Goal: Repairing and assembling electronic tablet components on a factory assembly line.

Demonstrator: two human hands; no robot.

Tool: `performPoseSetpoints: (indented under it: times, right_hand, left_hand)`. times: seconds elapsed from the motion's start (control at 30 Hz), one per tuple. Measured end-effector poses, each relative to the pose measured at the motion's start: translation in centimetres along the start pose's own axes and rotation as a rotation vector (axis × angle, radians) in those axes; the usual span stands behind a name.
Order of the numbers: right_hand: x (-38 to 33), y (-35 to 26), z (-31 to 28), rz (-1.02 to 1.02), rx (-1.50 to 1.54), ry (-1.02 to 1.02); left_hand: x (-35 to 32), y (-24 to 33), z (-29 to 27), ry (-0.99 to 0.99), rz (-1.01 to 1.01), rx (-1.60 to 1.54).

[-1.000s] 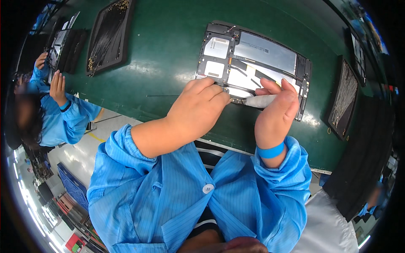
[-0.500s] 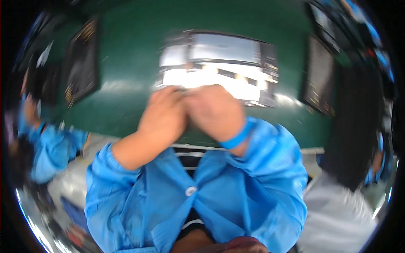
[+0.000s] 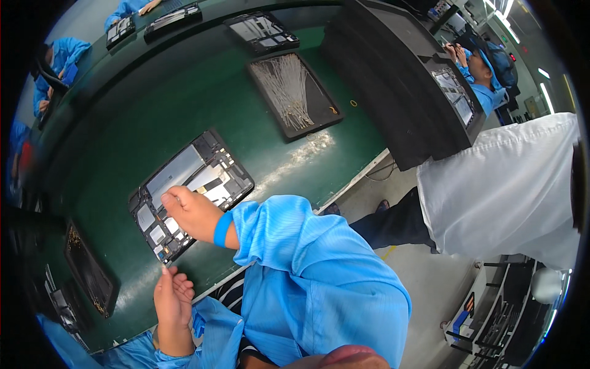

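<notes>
An opened tablet (image 3: 212,147) lies on the green table, turned at a slant, its silver plates and small circuit parts exposed. My right hand (image 3: 195,214), with a blue band at the wrist, is closed over the tablet's near side. Whatever its curled fingers may hold is hidden beneath them. At the tablet's nearest corner is my left hand (image 3: 174,301), palm turned toward the right. One raised fingertip meets that corner, while the other fingers are loosely bent and apart. No held object shows in the left hand.
Beyond the tablet sits a black tray (image 3: 261,92) of thin pale cables; another dark tray (image 3: 86,270) with small gold-coloured ends lies at left. A second opened tablet (image 3: 261,31) is at the back. A tall black-covered stand (image 3: 375,80) rises at right, beside a person in white (image 3: 491,190). Co-workers in blue sit farther off.
The view has turned, so the tablet now appears slanted and farther left. My hands, close together at its near edge before, have separated: left at the corner, right over the tablet.
</notes>
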State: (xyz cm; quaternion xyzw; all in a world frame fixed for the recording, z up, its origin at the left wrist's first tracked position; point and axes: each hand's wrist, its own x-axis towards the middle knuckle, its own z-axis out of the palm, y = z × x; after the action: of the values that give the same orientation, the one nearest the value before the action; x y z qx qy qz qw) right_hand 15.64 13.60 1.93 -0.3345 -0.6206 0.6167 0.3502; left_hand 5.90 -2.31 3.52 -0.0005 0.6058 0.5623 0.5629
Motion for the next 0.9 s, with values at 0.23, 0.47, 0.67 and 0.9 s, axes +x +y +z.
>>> performPoseSetpoints:
  times: [0.23, 0.47, 0.67, 0.9]
  right_hand:
    - [0.7, 0.3, -0.3, -0.022, -0.033, -0.04]
    - [1.3, 2.3, 1.3, -0.003, 0.084, -0.107]
    - [0.2, 0.5, 0.2, 0.156, 0.092, -0.073]
    - [0.9, 0.0, -0.1, 0.156, 0.043, -0.083]
  left_hand:
    - [3.6, -0.1, -1.1, 0.261, 0.264, -0.203]
    - [-0.6, 1.2, -1.2, 0.114, 0.062, 0.113]
    - [-0.1, -1.2, -0.6, -0.24, -0.208, 0.161]
    - [1.8, -0.9, -0.2, -0.211, -0.231, 0.04]
